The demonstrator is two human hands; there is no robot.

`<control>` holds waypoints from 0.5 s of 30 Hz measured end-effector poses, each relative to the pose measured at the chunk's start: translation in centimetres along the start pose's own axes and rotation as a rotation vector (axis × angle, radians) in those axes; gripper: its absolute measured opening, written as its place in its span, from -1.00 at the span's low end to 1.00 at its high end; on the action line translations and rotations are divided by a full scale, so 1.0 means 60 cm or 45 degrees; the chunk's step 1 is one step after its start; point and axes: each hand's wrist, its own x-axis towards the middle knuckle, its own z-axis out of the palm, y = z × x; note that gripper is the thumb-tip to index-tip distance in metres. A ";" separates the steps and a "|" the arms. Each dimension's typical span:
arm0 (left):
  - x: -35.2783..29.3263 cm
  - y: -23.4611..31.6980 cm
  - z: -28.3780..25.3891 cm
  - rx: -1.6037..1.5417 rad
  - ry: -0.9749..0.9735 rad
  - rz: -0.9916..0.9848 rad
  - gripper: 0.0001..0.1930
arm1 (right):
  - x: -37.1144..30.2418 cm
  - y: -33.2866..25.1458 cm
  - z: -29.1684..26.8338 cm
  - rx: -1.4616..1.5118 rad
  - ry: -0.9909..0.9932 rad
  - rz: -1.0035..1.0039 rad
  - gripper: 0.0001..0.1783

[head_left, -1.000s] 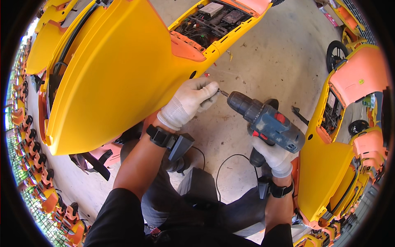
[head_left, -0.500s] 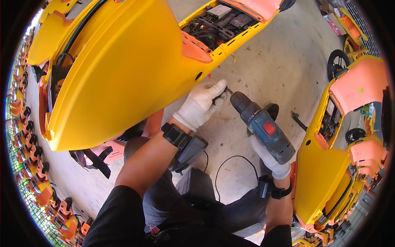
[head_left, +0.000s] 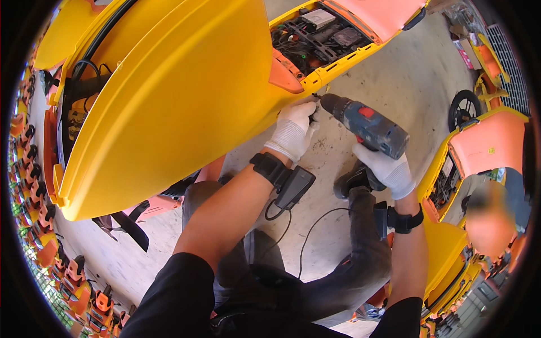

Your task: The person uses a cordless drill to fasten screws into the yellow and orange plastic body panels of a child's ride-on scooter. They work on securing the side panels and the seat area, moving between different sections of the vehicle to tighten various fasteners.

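Note:
A blue and black cordless drill (head_left: 375,127) with a red button is in my right hand (head_left: 391,172), its chuck pointing left. My gloved left hand (head_left: 290,132) is closed in front of the chuck, its fingers curled round a small dark thing I cannot make out. Both meet at the lower edge of a large yellow vehicle body panel (head_left: 186,107). Just beyond the chuck lies the near side of an open bay (head_left: 321,42) full of wiring and black parts. The drill's tip is partly hidden at my fingers.
A second yellow and orange vehicle body (head_left: 487,135) stands at the right, with a person (head_left: 510,197) near it. A black wheel (head_left: 465,107) is behind it. Rows of orange and black parts (head_left: 48,225) line the far left. A thin dark cable (head_left: 315,228) hangs between my legs.
Both hands and the drill have moved up the picture, closer to the yellow panel's edge. The drill has turned more level. A person has come into view at the right.

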 end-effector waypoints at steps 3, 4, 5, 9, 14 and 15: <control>0.026 0.003 -0.005 -0.068 -0.019 -0.008 -0.86 | 0.043 0.011 -0.011 -0.057 -0.063 0.008 -0.63; 0.030 0.003 -0.004 -0.079 -0.014 0.008 -0.84 | 0.056 0.010 -0.015 -0.083 -0.075 0.013 -0.62; 0.034 0.002 -0.003 -0.090 -0.009 0.024 -0.83 | 0.067 0.007 -0.017 -0.109 -0.088 0.018 -0.62; 0.044 0.005 0.016 -0.117 0.066 0.043 -0.78 | 0.099 -0.005 -0.020 -0.127 -0.143 0.061 -0.62; 0.055 0.001 0.013 -0.143 0.007 0.088 -0.76 | 0.124 -0.014 -0.020 -0.168 -0.195 0.088 -0.63; 0.055 0.000 0.017 -0.144 0.007 0.112 -0.76 | 0.127 -0.015 -0.022 -0.181 -0.201 0.095 -0.63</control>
